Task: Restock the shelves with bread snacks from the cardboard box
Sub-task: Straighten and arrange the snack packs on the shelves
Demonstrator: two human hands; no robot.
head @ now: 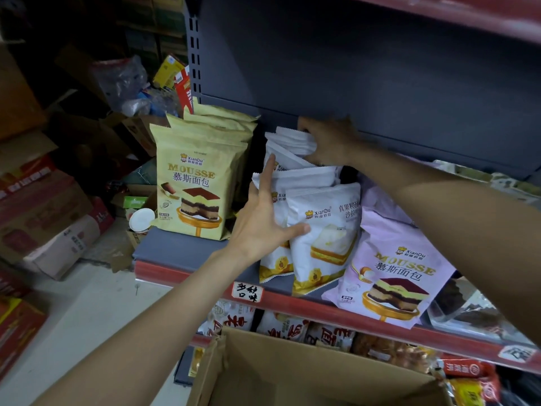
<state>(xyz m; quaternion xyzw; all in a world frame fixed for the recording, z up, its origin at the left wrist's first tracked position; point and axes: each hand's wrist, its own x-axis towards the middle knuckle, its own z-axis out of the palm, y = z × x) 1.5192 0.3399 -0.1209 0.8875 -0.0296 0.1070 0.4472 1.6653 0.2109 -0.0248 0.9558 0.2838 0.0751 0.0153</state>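
The right hand (pixel 328 143) reaches to the back of the shelf (pixel 187 254), its grip curled over the top edges of the rearmost white packs (pixel 295 142); the fingertips are hidden behind those packs, so how many it pinches cannot be told. The left hand (pixel 263 227) has a spread grip: fingers straight, index lying up along a middle pack, thumb pressed against the front white pack (pixel 325 235).

The white packs stand in a loose, leaning row, each overlapping the next, so only the front one shows its whole face (a sandwich-cake picture, a gold band at the bottom, a small crown logo). About five can be made out; those behind show only top seams.

Left of them stands a row of yellow mousse packs (pixel 190 189), upright, four or five tops visible, only the first face readable. To the right one pink mousse pack (pixel 389 268) leans forward over the shelf's red edge, more pink behind it half covered. Further right the goods are blurred.

At the bottom the open cardboard box (pixel 307 373) is cut off by the frame; the part of its inside that shows is bare. Packs on the lower shelf (pixel 281 323) are mostly hidden behind it.
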